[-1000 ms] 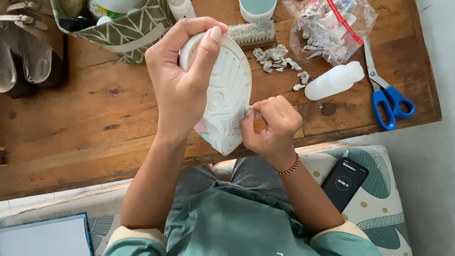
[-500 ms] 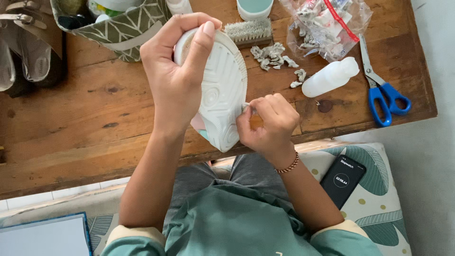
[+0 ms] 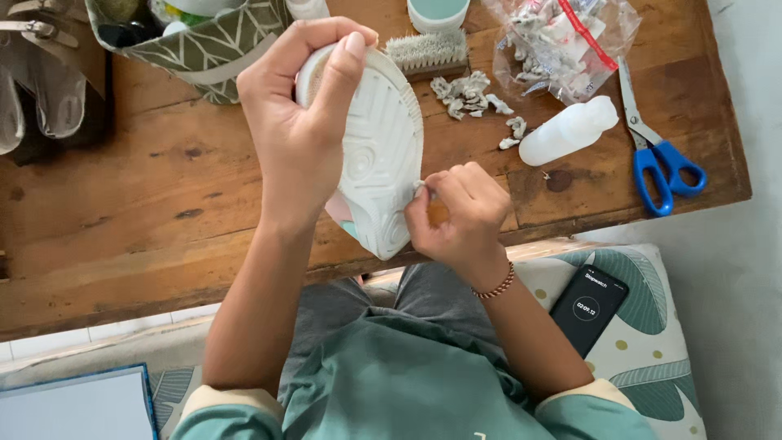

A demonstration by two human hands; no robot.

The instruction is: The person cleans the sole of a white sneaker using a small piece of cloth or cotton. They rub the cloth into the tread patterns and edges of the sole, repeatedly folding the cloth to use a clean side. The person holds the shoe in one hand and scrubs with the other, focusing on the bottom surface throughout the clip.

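Nearest the person, a dark phone (image 3: 588, 308) lies on a leaf-patterned cushion (image 3: 652, 342), below and to the right of the white shoe (image 3: 383, 155), which is the landmark here. That shoe is held sole-up above the near edge of the wooden tabletop (image 3: 163, 212). The left hand (image 3: 297, 134) is closed around the shoe's far end, thumb laid across the sole. The right hand (image 3: 456, 208) is pinched shut on a small white wad (image 3: 419, 187) pressed against the shoe's right sole edge. To do this wiping well, it seems best to keep the left grip steady, work the wad in short strokes along the rim, and turn the shoe rather than stretching the wrist. Just right of the shoe and farther off lie crumpled used wads (image 3: 468, 94) and a white squeeze bottle (image 3: 568, 130) on its side; blue-handled scissors (image 3: 656, 155) lie well right of it. Beyond the shoe's far end sit a scrub brush (image 3: 428, 53), a pale green cup (image 3: 437, 12), a clear bag (image 3: 570, 41) of wads, and, to the left, a patterned fabric basket (image 3: 204, 49).
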